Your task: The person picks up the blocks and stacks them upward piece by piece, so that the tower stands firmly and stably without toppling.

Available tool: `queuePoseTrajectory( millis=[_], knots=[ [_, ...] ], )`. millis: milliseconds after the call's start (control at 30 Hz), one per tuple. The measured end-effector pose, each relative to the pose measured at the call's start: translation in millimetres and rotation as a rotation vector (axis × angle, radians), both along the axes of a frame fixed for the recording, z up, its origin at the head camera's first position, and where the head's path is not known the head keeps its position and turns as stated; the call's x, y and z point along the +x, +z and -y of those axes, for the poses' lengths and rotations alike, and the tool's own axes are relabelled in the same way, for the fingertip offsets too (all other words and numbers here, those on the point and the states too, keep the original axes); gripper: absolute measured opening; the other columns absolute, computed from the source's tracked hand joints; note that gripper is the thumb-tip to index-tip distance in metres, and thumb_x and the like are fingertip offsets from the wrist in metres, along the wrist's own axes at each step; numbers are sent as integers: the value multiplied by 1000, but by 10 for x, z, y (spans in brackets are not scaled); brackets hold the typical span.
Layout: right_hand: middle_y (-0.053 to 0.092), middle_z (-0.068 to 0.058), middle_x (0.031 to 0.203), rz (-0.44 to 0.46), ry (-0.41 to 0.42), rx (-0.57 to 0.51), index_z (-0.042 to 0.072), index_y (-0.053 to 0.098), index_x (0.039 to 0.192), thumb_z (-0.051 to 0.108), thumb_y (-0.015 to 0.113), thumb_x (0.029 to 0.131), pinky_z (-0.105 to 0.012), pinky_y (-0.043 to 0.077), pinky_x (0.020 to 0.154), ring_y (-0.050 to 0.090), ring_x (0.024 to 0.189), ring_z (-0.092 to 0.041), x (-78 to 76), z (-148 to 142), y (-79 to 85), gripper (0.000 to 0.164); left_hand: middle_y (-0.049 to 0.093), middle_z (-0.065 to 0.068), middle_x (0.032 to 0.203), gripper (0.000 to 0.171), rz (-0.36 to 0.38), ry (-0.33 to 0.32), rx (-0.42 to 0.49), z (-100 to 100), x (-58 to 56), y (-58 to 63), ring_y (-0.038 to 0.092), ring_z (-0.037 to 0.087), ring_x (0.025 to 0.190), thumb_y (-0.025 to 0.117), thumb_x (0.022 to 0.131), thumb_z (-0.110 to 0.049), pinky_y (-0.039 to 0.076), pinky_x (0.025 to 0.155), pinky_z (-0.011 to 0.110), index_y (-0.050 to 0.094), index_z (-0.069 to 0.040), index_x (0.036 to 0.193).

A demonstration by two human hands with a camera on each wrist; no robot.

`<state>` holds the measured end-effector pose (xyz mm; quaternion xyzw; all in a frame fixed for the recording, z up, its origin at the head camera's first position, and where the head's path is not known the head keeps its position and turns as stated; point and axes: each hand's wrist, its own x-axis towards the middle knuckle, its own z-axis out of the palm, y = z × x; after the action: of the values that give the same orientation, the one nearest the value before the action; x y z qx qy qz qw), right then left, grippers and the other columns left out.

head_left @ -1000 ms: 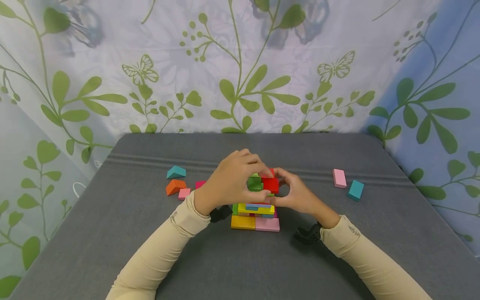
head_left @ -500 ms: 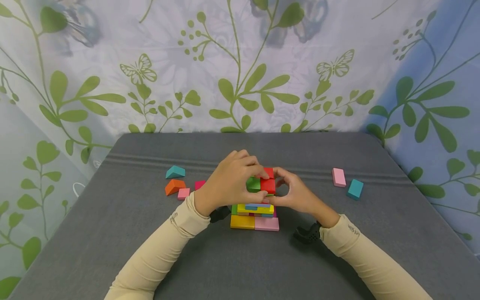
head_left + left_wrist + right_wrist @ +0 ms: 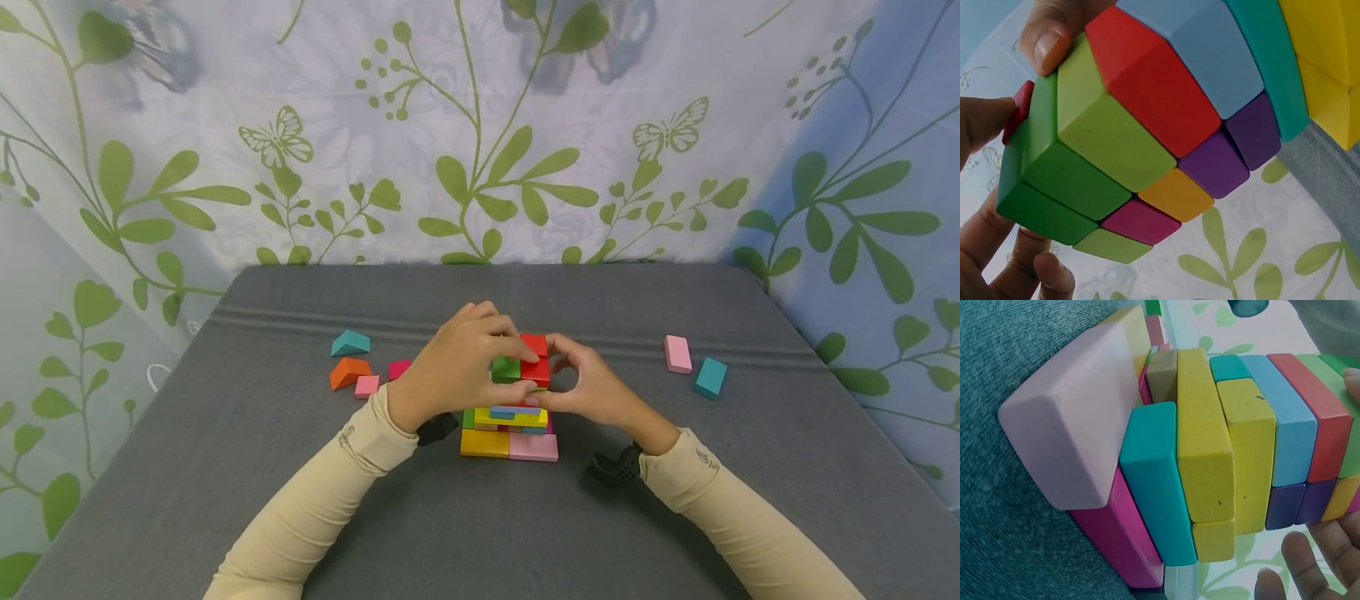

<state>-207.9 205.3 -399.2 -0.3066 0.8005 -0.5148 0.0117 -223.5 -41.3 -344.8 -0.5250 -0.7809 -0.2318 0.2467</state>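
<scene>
A tower of coloured wooden blocks stands on the grey table, topped by green blocks and two red ones. My left hand curls over the top from the left. It pinches the nearer red block, index finger on it and thumb at its front. From the right, my right hand curls round the upper tower, its thumb close to my left thumb. Fingers touch a red edge and green block in the left wrist view. In the right wrist view, fingertips lie beside the upper layers.
Left of the tower lie a teal wedge, an orange wedge, a small pink block and a magenta block. At right are a pink block and a teal block. A patterned curtain hangs behind.
The nearer red block has shifted slightly left, settling in line with the top layer. Both hands stay around the tower top, almost still.
</scene>
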Motion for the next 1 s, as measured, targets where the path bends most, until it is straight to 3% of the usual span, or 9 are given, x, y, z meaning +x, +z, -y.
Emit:
queuePoseTrajectory(
  millis=[233, 400, 533, 700, 1000],
  knots=[
    [68, -11, 126, 0, -4, -1, -2, 63, 132, 11, 84, 88, -38, 52, 99, 60, 113, -20, -3, 3, -3, 51, 71, 0, 90, 24, 6, -13, 14, 17, -1, 3, 55, 20, 84, 94, 83, -28, 46, 78, 34, 85, -11, 98],
    [68, -13, 126, 10, -5, -6, -4, 62, 133, 13, 85, 88, -38, 52, 98, 60, 113, -20, 0, 2, 2, 53, 71, 1, 90, 24, 73, -37, 37, 105, 0, 37, 55, 20, 84, 93, 86, -24, 47, 80, 35, 85, -9, 102],
    [68, -13, 125, 19, -14, -6, -4, 62, 134, 17, 87, 89, -39, 52, 98, 60, 113, -19, 4, 1, 14, 57, 72, 3, 94, 22, 177, -5, 26, 295, -13, 104, 57, 22, 86, 89, 91, -18, 48, 80, 38, 84, -8, 110],
    [68, -14, 125, 33, -34, 1, -5, 61, 135, 15, 87, 87, -40, 53, 98, 61, 112, -20, 11, 4, 20, 58, 74, 3, 103, 23, 371, 59, -30, 627, -95, 128, 62, 23, 94, 83, 97, -14, 51, 85, 43, 82, -9, 120],
    [68, -13, 125, 33, -45, 16, -4, 61, 135, 13, 87, 86, -45, 54, 99, 61, 113, -22, 7, 10, 5, 58, 76, 16, 127, 30, 674, 243, -178, 1142, -380, -91, 67, 40, 121, 75, 102, -10, 51, 105, 60, 76, 2, 130]
  ],
)
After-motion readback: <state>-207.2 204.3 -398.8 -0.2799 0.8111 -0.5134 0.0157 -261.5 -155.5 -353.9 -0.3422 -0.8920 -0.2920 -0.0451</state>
